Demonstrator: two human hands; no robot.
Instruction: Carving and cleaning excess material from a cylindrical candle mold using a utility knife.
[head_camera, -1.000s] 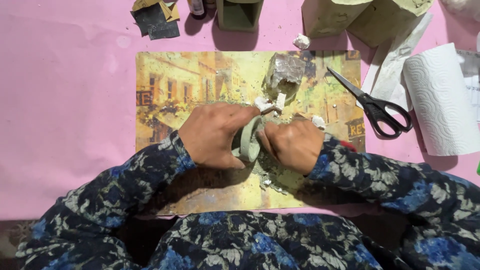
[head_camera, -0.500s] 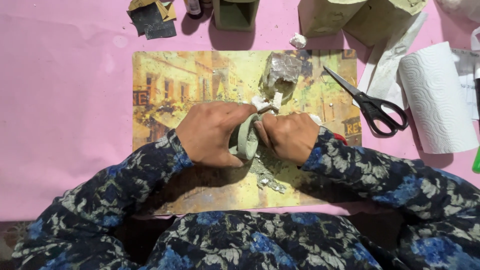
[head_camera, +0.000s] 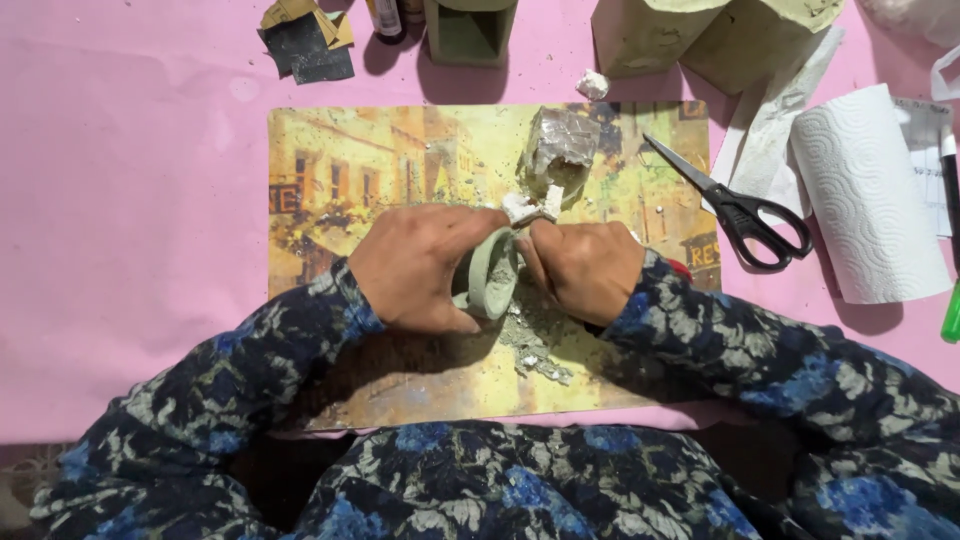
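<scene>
My left hand (head_camera: 418, 264) grips a round pale green clay piece (head_camera: 489, 274), held on edge above a yellow picture placemat (head_camera: 350, 170). My right hand (head_camera: 585, 268) holds the same piece from the other side, fingers pressed on its rim. Small white scraps (head_camera: 530, 206) stick up at the top of the piece between my fingertips. Grey crumbs (head_camera: 535, 345) lie on the mat right under the hands. A grey crumpled lump (head_camera: 560, 150) sits on the mat just beyond my hands.
Black-handled scissors (head_camera: 740, 212) lie open at the mat's right edge. A paper towel roll (head_camera: 868, 190) lies further right. Pale green box shapes (head_camera: 700, 35) and a small green open box (head_camera: 470, 30) stand at the back. Dark sandpaper scraps (head_camera: 305, 45) lie back left on the pink tablecloth (head_camera: 130, 200).
Both hands stay closed on the green piece and have shifted only slightly; the white scraps at its top look a little more exposed.
</scene>
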